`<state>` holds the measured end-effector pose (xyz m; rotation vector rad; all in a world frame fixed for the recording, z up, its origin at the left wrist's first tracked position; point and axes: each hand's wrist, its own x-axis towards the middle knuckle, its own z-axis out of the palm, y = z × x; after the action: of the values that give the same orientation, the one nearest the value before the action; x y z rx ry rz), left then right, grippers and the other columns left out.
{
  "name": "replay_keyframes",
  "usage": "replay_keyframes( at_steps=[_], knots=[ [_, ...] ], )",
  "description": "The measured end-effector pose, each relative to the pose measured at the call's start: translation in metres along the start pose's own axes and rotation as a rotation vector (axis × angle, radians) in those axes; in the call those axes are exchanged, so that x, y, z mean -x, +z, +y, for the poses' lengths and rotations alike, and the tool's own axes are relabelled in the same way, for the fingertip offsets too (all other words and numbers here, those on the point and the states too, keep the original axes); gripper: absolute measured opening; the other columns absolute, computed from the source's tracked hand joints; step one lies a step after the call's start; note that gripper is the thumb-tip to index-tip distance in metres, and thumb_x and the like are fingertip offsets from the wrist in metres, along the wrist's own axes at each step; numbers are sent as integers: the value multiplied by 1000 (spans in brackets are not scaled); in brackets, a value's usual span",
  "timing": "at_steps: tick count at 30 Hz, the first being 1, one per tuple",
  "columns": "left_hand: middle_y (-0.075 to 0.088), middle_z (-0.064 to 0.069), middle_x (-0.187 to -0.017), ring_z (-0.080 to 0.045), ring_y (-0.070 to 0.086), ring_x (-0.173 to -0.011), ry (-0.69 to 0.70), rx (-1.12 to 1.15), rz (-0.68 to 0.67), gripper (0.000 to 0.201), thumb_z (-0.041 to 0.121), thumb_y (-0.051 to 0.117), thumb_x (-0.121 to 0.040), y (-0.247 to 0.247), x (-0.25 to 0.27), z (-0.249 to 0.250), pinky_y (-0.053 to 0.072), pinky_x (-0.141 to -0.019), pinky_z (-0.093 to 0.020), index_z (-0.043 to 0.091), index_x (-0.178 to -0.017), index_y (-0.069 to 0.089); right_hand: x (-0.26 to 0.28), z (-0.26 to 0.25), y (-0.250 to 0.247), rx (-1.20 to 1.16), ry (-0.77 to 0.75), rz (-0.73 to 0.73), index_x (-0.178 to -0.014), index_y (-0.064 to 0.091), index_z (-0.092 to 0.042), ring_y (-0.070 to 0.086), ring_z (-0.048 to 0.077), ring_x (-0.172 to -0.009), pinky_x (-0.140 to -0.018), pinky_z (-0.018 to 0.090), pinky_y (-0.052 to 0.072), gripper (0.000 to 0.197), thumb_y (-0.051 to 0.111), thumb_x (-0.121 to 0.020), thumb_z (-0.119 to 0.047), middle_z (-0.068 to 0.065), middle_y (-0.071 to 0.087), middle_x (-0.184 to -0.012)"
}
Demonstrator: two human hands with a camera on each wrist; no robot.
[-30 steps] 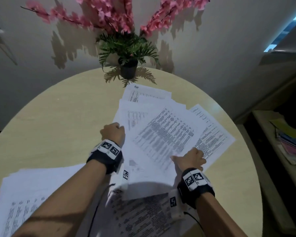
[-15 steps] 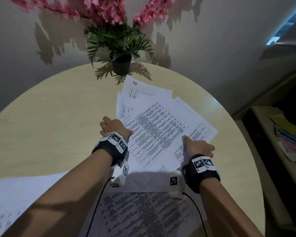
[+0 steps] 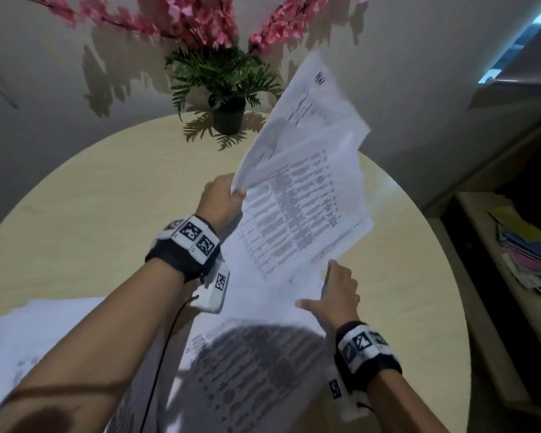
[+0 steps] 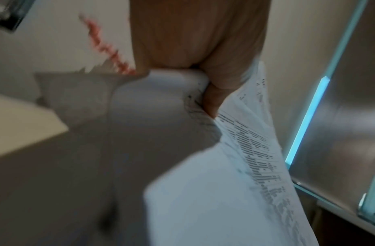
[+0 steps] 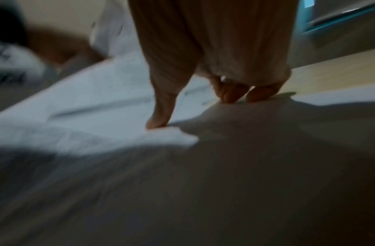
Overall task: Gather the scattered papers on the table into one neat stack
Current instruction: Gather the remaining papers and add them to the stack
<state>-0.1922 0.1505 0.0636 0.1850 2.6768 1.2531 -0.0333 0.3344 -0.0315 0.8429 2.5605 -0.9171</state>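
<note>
A bundle of printed white papers [image 3: 303, 207] hangs tilted in the air above the round beige table [image 3: 107, 198], its top edge toward the plant. My left hand [image 3: 236, 195] grips its left edge, thumb on the printed side, as the left wrist view shows for the hand [image 4: 209, 99] and papers [image 4: 245, 149]. My right hand [image 3: 325, 285] holds the bundle's lower right edge. In the blurred right wrist view my right hand [image 5: 192, 109] has its thumb on the white sheet [image 5: 110, 93] and its fingertips tucked behind a paper edge. Another printed sheet [image 3: 247, 370] lies flat near me, and more papers [image 3: 44, 339] lie at the lower left.
A potted plant [image 3: 228, 117] with pink blossom branches stands at the table's far edge against the wall. To the right, a low shelf [image 3: 481, 260] carries coloured folders [image 3: 525, 254]. Bare tabletop shows on the left and far right.
The bundle lay flat on the table with both hands at its edges; now both hands have raised it off the table and tilted it up toward the plant.
</note>
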Motion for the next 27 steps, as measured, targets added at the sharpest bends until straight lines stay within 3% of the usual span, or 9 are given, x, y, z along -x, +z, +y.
replay_keyframes(
  at_steps=[4, 6, 9, 11, 14, 17, 22, 25, 27],
  knots=[
    [52, -13, -80, -23, 45, -76, 128, 41, 37, 12, 8, 47, -91, -31, 6, 26, 29, -61, -27, 6, -80, 50, 17, 9, 7, 76, 51, 111, -126, 39, -11, 30, 30, -124, -101, 44, 33, 78, 78, -67, -43, 10, 33, -133],
    [53, -11, -79, -21, 47, -78, 85, 107, 106, 9, 7, 48, -91, -37, 10, 25, 32, -64, -26, 5, -85, 54, 23, 8, 9, 88, 95, 113, -112, 48, -13, 32, 29, -120, -97, 43, 35, 60, 76, -68, -43, 9, 36, -127],
    [51, -7, -70, -21, 48, -74, -67, 263, 179, 7, 4, 47, -89, -40, 14, 8, 35, -56, -27, 5, -85, 51, 38, 6, 19, 75, 89, 95, -87, 49, -19, 32, 28, -116, -92, 41, 34, 37, 75, -69, -41, 7, 37, -122],
    [53, -13, -80, -22, 48, -76, -147, 327, 207, 7, 4, 46, -88, -42, 19, -6, 38, -61, -28, 5, -89, 53, 43, 8, 23, 64, 74, 118, -96, 51, -20, 31, 28, -118, -92, 42, 33, 42, 75, -69, -41, 6, 36, -126],
    [53, -13, -90, -19, 48, -83, -176, 374, 255, 22, 3, 46, -89, -49, 25, -11, 39, -68, -26, -4, -106, 57, 36, 6, 16, 83, 79, 99, -133, 34, -26, 26, 31, -126, -98, 47, 30, 82, 78, -66, -44, 5, 25, -139],
    [53, -8, -97, -15, 51, -76, -162, 599, 333, 31, 0, 44, -92, -65, 25, 6, 44, -55, -13, -7, -121, 52, 27, -2, 8, 142, 60, 46, -128, 39, -30, 24, 30, -126, -98, 47, 29, 78, 80, -63, -42, 5, 25, -137],
    [62, -6, -115, -20, 61, -104, -93, 825, 401, 30, 7, 49, -92, -101, 11, 31, 50, -91, -31, 6, -122, 50, 24, -4, 8, 139, 42, -2, -101, 52, -21, 28, 27, -117, -90, 42, 30, 49, 80, -64, -36, 4, 30, -126],
    [62, 2, -99, -14, 61, -91, -47, 710, 269, 21, 6, 48, -93, -100, 23, 32, 50, -84, -27, 14, -112, 53, 29, -2, 11, 120, 80, 39, -106, 56, -15, 33, 31, -117, -93, 42, 32, 49, 78, -65, -32, 7, 36, -126],
    [61, -3, -104, -17, 60, -94, -87, 554, 106, 26, 6, 50, -92, -88, 37, 20, 46, -78, -26, 8, -118, 57, 32, -1, 7, 2, 105, 58, -120, 48, -10, 37, 35, -124, -101, 45, 32, 59, 70, -70, -33, 13, 40, -131]
  ],
)
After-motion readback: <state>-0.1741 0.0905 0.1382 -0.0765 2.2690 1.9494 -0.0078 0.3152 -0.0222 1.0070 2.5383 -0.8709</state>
